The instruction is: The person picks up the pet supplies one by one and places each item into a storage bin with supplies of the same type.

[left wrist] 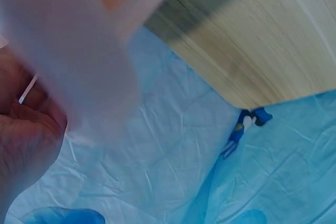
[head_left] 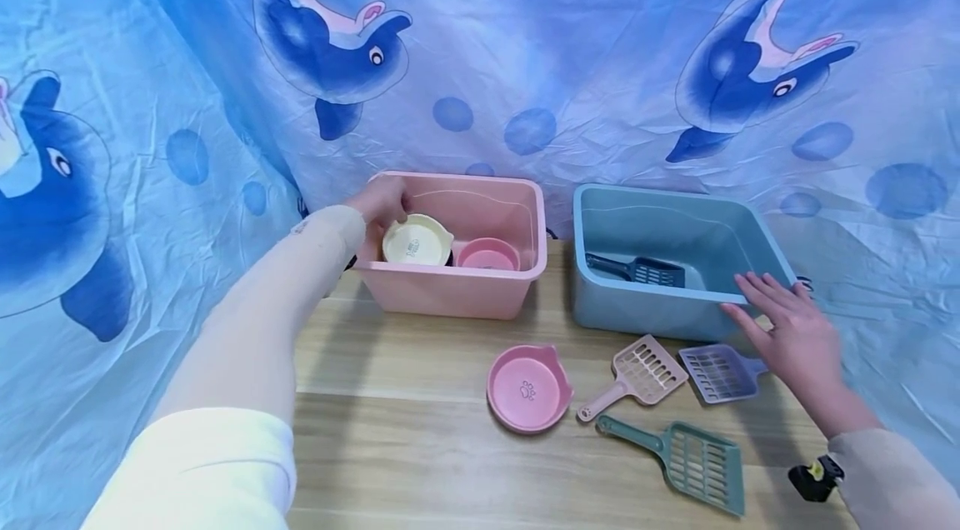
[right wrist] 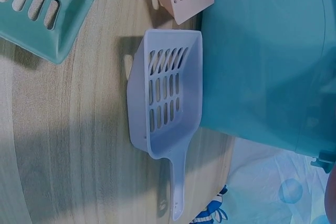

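In the head view my left hand (head_left: 381,200) reaches over the left wall of a pink bin (head_left: 450,292) and pinches the rim of a cream cat-eared pet bowl (head_left: 417,242). Something dark shows at that bowl's lower edge. Beside it in the bin lies a pink bowl (head_left: 489,253). My right hand (head_left: 795,334) rests with its fingers extended on the front right rim of a blue bin (head_left: 645,309). A dark blue litter scoop (head_left: 657,272) lies inside that bin. The left wrist view is mostly blocked by a blurred pale surface next to my left hand (left wrist: 31,135).
A pink cat-eared bowl (head_left: 528,388) with a paw print sits on the wooden table (head_left: 390,447). To its right lie a pink litter scoop (head_left: 647,372), a green scoop (head_left: 701,463) and a lavender scoop (right wrist: 173,93). A blue dolphin-print curtain (head_left: 480,38) hangs behind the bins.
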`<state>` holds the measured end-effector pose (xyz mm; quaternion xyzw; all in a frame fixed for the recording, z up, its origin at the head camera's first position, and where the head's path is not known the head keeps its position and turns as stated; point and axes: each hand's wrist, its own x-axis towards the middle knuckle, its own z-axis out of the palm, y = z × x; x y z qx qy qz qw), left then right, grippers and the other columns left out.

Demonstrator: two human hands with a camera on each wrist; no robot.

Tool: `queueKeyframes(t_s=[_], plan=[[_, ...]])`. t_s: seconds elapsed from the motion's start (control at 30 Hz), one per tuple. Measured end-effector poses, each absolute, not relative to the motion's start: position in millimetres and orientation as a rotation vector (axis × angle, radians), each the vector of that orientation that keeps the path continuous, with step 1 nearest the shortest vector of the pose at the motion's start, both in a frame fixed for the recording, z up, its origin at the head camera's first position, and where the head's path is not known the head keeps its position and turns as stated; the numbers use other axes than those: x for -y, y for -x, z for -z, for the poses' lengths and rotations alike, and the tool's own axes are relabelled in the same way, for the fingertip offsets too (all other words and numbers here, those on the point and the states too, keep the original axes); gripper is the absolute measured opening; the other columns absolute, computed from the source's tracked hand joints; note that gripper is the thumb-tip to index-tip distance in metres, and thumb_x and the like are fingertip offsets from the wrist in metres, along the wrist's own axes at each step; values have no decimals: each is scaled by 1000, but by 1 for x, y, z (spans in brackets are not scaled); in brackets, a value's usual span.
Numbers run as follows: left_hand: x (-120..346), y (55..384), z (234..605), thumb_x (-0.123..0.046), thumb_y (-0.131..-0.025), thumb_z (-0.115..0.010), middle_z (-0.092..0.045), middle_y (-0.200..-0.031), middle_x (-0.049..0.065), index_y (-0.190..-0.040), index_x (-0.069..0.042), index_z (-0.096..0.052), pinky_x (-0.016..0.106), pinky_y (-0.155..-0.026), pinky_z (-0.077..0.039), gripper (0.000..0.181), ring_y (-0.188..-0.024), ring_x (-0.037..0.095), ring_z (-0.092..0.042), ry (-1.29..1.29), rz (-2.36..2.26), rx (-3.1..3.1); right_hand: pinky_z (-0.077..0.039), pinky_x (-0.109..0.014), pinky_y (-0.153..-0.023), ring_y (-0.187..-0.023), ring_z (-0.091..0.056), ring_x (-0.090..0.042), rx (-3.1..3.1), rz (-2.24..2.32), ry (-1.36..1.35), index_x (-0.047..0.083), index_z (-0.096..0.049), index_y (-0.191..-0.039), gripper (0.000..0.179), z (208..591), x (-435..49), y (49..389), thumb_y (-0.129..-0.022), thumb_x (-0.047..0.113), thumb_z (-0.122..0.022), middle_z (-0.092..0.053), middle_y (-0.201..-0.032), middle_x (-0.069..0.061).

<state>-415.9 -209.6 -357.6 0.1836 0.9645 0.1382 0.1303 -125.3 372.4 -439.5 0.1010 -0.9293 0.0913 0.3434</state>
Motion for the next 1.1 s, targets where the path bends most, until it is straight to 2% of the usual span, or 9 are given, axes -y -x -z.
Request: queueKeyframes(t_s=[0.1,0.23,0.4,0.53,0.73,0.9,1.1], plan=[[214,411,355,3,-90,-76,-70,-91,14,-107,4,-76,29,-54,-50,17,-62,19,-55,-481,-465,-2778,-27,-49,-130,-124,-66,-50,2414,-238,-266,9,-70,-141,60,439,-372,126,-90,38,-83,-70,-135,-22],[217,404,350,-5,-93,-79,-74,-112,19,-121,4,-75,33,-61,-57,30,-75,23,-62,-467,-521,-2752,-27,-49,-130,-124,-66,-50,2423,-232,-268,10,-70,-142,61,440,-371,127,-88,34,-85,-69,-136,-21],[217,396,334,-8,-98,-75,-69,-134,26,-134,7,-68,43,-83,-65,40,-109,36,-66,-446,-673,-2638,-27,-51,-130,-125,-65,-50,2443,-232,-253,9,-70,-141,61,440,-371,125,-87,31,-86,-69,-137,-22],[215,385,306,-9,-102,-69,-63,-143,29,-144,9,-60,44,-89,-65,46,-128,43,-61,-485,-672,-2573,-27,-52,-129,-124,-65,-51,2439,-237,-257,9,-70,-141,61,440,-371,124,-86,30,-86,-69,-136,-22],[211,363,261,-14,-103,-70,-61,-147,28,-149,7,-56,43,-89,-65,52,-134,46,-60,-502,-693,-2529,-29,-51,-129,-123,-66,-50,2400,-259,-294,10,-70,-142,61,439,-373,124,-86,31,-86,-70,-134,-22],[214,343,238,-22,-104,-71,-60,-149,26,-150,1,-58,47,-94,-64,54,-135,43,-60,-474,-708,-2527,-31,-52,-128,-123,-67,-49,2397,-259,-292,12,-70,-142,60,439,-374,125,-96,50,-75,-71,-134,-21],[239,316,228,-31,-103,-73,-59,-151,26,-151,-1,-58,51,-92,-63,58,-133,44,-61,-461,-727,-2551,-30,-52,-128,-122,-67,-49,2397,-257,-283,10,-71,-141,58,438,-372,125,-92,39,-82,-70,-135,-21]])
